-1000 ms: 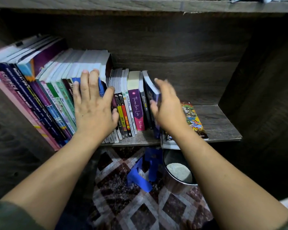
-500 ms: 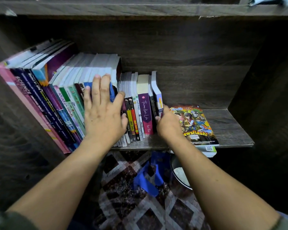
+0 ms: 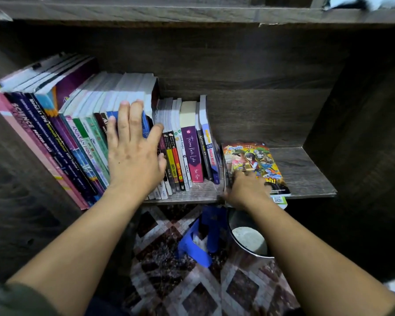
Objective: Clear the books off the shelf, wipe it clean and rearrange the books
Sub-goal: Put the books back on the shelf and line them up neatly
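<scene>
Shelf (image 3: 306, 176): dark wood-grain board in a bookcase, with another board above it. I am looking down into it from the head camera.

Floor (image 3: 192, 293) below the shelf edge: patterned tiles in brown and pale diamonds.

Row of books (image 3: 82, 142) fills the left and middle of the shelf, spines toward me. The tall ones at the far left lean left against the side wall. The shorter paperbacks to their right stand close to upright.

Comic book (image 3: 251, 160) lies flat on the shelf, cover up, just right of the last standing book. Its near edge hangs slightly over the shelf front.

Metal pot (image 3: 242, 215) sits on the floor under the comic, something pale inside. A blue plastic object (image 3: 196, 245) is just left of it.

Left hand (image 3: 132, 156): spread flat, fingers straight, palm pressed on the spines mid-row, thumb reaching across to the paperbacks.

Right hand (image 3: 246, 190): on the comic's near left corner, fingers over the cover. It is blurred, so I cannot tell whether it grips or only rests there.
</scene>
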`<state>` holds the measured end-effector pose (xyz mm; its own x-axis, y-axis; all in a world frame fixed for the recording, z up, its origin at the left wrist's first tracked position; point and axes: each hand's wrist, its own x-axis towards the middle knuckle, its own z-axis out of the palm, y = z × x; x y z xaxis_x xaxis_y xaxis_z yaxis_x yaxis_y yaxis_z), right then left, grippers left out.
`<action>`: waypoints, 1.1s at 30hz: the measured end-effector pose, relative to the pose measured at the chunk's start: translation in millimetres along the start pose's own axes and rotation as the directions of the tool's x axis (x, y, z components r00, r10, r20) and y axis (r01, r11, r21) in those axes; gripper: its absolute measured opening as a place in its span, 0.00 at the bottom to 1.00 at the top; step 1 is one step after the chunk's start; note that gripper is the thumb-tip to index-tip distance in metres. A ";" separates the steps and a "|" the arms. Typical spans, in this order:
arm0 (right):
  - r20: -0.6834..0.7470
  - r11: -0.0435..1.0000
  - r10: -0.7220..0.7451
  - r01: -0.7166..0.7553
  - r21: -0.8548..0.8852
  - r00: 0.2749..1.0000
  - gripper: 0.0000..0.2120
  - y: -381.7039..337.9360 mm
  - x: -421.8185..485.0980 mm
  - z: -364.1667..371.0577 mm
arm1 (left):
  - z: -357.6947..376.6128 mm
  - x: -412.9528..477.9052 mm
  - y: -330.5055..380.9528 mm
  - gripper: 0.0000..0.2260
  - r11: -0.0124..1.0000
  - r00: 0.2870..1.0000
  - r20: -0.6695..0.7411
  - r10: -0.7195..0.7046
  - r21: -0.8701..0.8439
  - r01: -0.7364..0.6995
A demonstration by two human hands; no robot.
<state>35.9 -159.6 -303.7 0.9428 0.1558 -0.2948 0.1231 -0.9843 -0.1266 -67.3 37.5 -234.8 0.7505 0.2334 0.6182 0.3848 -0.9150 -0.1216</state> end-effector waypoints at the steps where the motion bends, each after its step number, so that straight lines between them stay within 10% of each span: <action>1: 0.017 0.999 0.020 -0.019 -0.027 1.000 0.42 6.2 -1.5 5.6 | 0.2 0.3 0.4 0.27 1.000 1.000 0.002 -0.004 0.003 0.004; 12: 0.051 0.977 0.158 -0.149 -0.152 0.986 0.47 33.8 5.1 4.2 | 1.8 1.4 4.8 0.27 1.000 1.000 -0.003 -0.019 0.017 0.019; 33: -0.378 0.999 -0.036 0.029 -0.023 0.925 0.15 20.2 4.2 -21.4 | 1.5 -0.2 3.8 0.27 1.000 1.000 -0.012 -0.009 -0.004 0.009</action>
<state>49.0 -180.6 -287.2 0.9849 0.1481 0.0902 0.1579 -0.9809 -0.1134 -65.3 34.5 -236.5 0.7403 0.2377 0.6288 0.3897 -0.9140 -0.1132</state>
